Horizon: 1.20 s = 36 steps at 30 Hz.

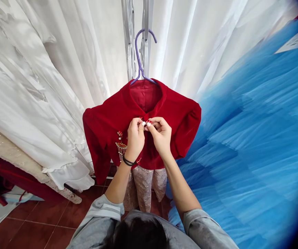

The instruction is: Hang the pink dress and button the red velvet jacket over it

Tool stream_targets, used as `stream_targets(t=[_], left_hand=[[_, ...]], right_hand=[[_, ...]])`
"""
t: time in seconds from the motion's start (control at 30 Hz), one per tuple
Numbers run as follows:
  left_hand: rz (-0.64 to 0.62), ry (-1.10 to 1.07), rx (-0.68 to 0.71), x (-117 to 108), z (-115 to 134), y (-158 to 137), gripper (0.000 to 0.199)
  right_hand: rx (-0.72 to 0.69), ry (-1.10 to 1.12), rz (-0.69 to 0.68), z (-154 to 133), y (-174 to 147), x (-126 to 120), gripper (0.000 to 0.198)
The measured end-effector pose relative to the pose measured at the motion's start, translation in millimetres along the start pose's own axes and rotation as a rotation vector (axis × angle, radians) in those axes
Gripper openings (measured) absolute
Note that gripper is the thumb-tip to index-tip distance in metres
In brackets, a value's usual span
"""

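Observation:
A dark red velvet jacket [107, 116] with a stand collar hangs in front of me on a purple hanger [138, 52]. Just under its collar, my left hand [136, 135] and my right hand [161, 135] pinch close together at the front opening. Between the fingertips shows a small shiny red fastening [149, 121]; the fingers cover most of it. Beside my left wrist, a beaded fan-shaped ornament with tassels [121, 147] is attached to the jacket. Below the hem hangs a pale, glittery skirt-like garment [143, 183].
A metal rack post [129, 41] stands behind the hanger, with white curtains [175, 38] beyond. White garments [35, 103] hang at the left. Blue tulle [247, 148] fills the right side. Dark red tiles [47, 221] cover the floor.

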State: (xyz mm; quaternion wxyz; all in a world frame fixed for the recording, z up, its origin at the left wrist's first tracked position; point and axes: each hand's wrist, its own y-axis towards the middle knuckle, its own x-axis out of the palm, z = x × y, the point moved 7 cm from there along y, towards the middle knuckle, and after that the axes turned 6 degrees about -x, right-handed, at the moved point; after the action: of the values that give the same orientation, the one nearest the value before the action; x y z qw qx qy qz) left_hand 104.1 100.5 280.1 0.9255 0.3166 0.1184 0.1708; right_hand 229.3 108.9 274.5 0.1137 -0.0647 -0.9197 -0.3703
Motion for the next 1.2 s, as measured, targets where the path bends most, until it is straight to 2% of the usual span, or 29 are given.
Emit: stream_targets(t=[0.1,0.17,0.37,0.57,0.73,0.9,1.07,1.2], left_hand=[[-0.008,-0.010,-0.027,0,-2,-1,0.014],[0.002,-0.020,-0.036,-2,-2,-1,0.015],[-0.034,-0.240,-0.105,-1,-6,-1,0.023],[0.110,-0.315,-0.086,0,-11,-7,0.030],[0.192,-0.273,-0.034,1,-15,-12,0.029],[0.131,-0.176,0.040,2,-18,-13,0.024],[0.053,-0.231,0.023,3,-21,-10,0.018],[0.076,-0.265,0.014,1,-18,-11,0.016]], right_hand=[[-0.015,-0.131,-0.064,-3,1,1,0.020],[-0.013,-0.135,-0.070,-4,1,2,0.020],[-0.047,-0.117,-0.007,-5,0,6,0.014],[-0.048,-0.099,0.049,-1,0,5,0.012],[0.023,0.022,0.110,5,1,0,0.015],[0.118,0.137,0.152,8,-4,-4,0.021],[0.135,0.162,0.188,6,-7,-4,0.021],[0.130,0.151,0.181,9,-6,-6,0.021]])
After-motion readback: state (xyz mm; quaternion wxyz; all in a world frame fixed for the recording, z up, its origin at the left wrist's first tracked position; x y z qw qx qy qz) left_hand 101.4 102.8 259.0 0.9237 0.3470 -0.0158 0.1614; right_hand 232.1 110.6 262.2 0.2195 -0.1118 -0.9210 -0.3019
